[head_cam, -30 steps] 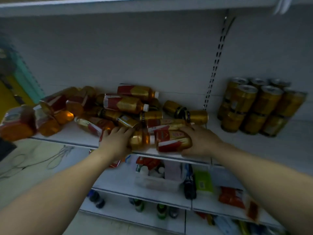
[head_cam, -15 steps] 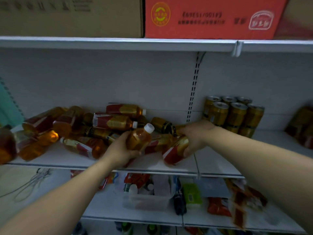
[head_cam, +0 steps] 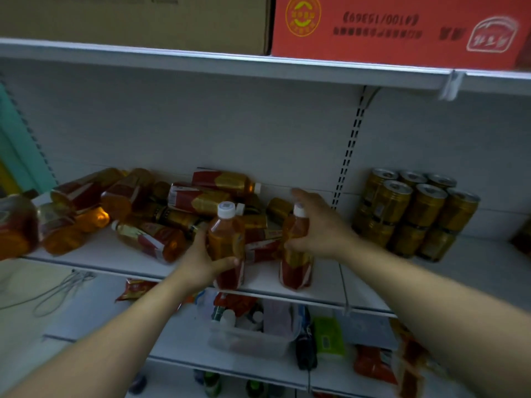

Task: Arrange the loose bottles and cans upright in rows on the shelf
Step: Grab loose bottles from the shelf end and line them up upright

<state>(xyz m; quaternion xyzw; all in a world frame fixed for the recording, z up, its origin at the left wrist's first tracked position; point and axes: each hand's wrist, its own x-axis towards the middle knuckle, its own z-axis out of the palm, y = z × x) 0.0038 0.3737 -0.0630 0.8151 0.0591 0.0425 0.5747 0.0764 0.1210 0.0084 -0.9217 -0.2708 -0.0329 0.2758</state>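
left hand (head_cam: 201, 261) grips bottle (head_cam: 228, 248), right hand (head_cam: 319, 228) grips second bottle (head_cam: 296, 254) — both upright at shelf (head_cam: 287, 288) front edge; next, release — fetch from pile (head_cam: 161, 208).

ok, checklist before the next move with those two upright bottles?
1. Left bottle upright: ok.
2. Right bottle upright: ok.
3. Left hand grips left bottle: ok.
4. Right hand secure on right bottle: cannot tell, fingers look spread.
5. Both set back from the shelf front lip: not ok, they stand near the edge.
6. Room behind for a row: not ok, pile of lying bottles sits there.
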